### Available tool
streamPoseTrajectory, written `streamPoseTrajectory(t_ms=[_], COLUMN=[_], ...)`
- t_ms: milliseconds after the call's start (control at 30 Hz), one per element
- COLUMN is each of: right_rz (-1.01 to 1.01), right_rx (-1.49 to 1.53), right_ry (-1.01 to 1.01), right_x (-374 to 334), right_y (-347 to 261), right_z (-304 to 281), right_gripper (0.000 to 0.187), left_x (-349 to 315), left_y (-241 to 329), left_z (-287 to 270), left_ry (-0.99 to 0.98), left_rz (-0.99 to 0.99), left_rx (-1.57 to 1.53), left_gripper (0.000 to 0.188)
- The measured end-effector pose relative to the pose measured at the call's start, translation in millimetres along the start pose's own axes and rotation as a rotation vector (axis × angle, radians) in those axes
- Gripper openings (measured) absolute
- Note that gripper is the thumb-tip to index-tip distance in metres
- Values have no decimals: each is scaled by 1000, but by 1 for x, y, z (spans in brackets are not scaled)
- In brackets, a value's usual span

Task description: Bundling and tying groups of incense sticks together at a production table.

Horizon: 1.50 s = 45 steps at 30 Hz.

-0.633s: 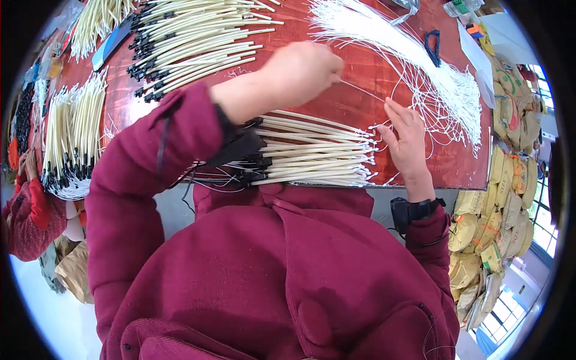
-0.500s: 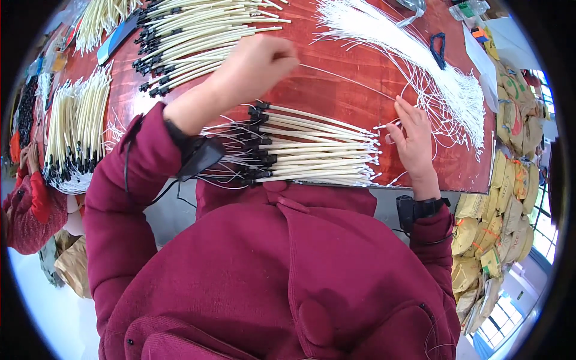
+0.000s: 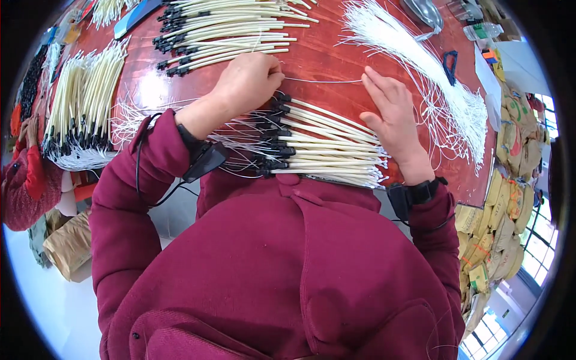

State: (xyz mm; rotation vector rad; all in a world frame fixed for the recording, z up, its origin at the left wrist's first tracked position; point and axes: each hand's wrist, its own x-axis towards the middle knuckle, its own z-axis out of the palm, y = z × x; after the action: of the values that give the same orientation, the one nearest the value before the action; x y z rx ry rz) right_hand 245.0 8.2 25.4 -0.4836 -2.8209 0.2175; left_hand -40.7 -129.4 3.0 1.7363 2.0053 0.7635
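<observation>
My left hand (image 3: pixel 251 83) is closed, pinching one end of a thin white cord (image 3: pixel 321 80) above the red table. The cord runs nearly level to the fingertips of my right hand (image 3: pixel 391 114), whose fingers are stretched out and apart. Below both hands lies a bundle of cream-coloured tubes (image 3: pixel 330 144) with black fittings (image 3: pixel 279 135) at their left ends. Thin white strands trail leftward from those fittings. White tips show at the tubes' right ends, just under my right hand. What exactly sits between my left fingertips is hidden.
A large bundle of white cords (image 3: pixel 432 78) spreads at the right. More cream tubes (image 3: pixel 234 39) lie at the back, and another stack (image 3: pixel 87 96) at the left. A metal scoop (image 3: pixel 423 15), a clear bottle (image 3: pixel 483 31) and a dark blue loop (image 3: pixel 450 66) lie far right. Another person's sleeve (image 3: pixel 35 174) shows at left.
My left hand has come down a little toward the tubes. My right hand has moved left and spread its fingers, so the cord between the hands spans a shorter gap. The whole view has shifted slightly.
</observation>
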Motion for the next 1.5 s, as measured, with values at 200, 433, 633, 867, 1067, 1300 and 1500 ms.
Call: streamPoseTrajectory(t_ms=[200, 433, 633, 867, 1067, 1300, 1500], right_rz=[-62, 46, 78, 91, 117, 104, 134], right_rx=[-50, -74, -37, 8, 59, 94, 103], right_ry=[-128, -160, -109, -95, -75, -50, -32], right_x=[1, -42, -51, -53, -54, -54, -52], right_y=[21, 45, 46, 44, 44, 45, 40], right_z=[13, -4, -1, 0, 4, 7, 10], right_gripper=[62, 61, 58, 57, 57, 56, 57], left_x=[4, -19, -28, -25, -12, 49, 75], left_y=[-1, -16, -28, -41, -38, -45, -59], left_z=[3, -32, -26, -30, -57, -48, -26], left_ry=[74, 117, 65, -50, -100, 205, 203], left_rz=[50, -222, -333, -330, -241, 112, 254], left_rx=[-68, -224, -122, 40, 178, 476, 615], left_gripper=[20, 23, 23, 24, 23, 16, 14])
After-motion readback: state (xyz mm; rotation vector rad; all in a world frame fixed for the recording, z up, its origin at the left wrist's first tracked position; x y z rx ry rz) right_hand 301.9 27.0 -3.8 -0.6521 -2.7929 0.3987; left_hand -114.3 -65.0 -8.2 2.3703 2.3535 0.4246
